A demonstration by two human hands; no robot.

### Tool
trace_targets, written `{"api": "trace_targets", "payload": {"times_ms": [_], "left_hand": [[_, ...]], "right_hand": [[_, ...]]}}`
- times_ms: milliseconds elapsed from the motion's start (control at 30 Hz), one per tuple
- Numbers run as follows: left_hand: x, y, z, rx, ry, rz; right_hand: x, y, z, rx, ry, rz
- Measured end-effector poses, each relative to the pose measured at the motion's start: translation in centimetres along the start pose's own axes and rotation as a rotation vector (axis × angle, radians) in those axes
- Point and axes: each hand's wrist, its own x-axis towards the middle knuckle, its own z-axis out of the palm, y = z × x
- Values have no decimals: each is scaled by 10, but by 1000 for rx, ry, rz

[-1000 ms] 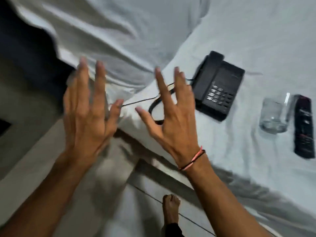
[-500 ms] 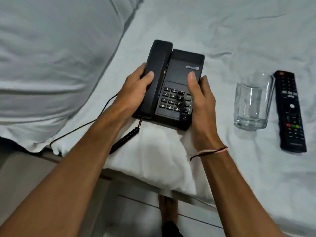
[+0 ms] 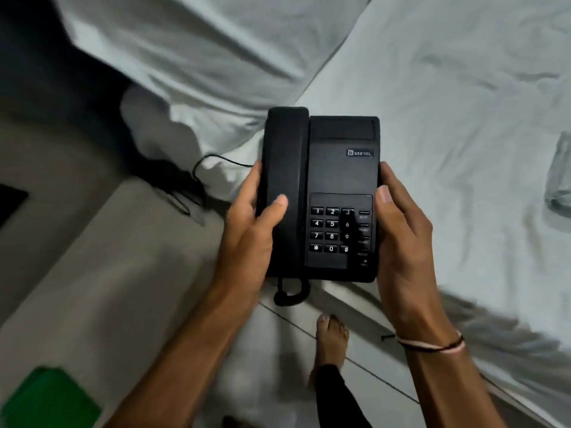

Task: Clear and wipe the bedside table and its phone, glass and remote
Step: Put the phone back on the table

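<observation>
Matt black plastic phone [image 3: 321, 193]; wrinkled white cloth sheet [image 3: 463, 103].

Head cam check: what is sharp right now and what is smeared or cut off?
Head view: the phone, gripped by the left hand and right hand, is sharp, keypad digits readable; the glass is blurred and cropped at the right edge; the green object and bed edge are motion-smeared; lighting dim, no glare.

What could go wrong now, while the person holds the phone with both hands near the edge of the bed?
The handset is kept in place only by the left hand thumb; if the phone tilts, it may slide off. The thin cable trails to the left and could snag or pull tight. The glass on the soft bed could tip.
</observation>
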Motion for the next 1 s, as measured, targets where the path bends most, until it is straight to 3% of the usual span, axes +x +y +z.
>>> {"api": "trace_targets", "payload": {"times_ms": [367,533,733,1000], "left_hand": [[-95,-36,-159,-83,423,-79],[-61,-69,-189,-62,644,-160],[-7,-113,-199,-123,842,-141],[-4,-136,-188,-55,883,-129]], "right_hand": [[-50,67,133,-135,-386,211],[-7,115,176,-264,-501,323],[57,166,211,-341,-519,414],[76,191,213,-385,-554,438]]}}
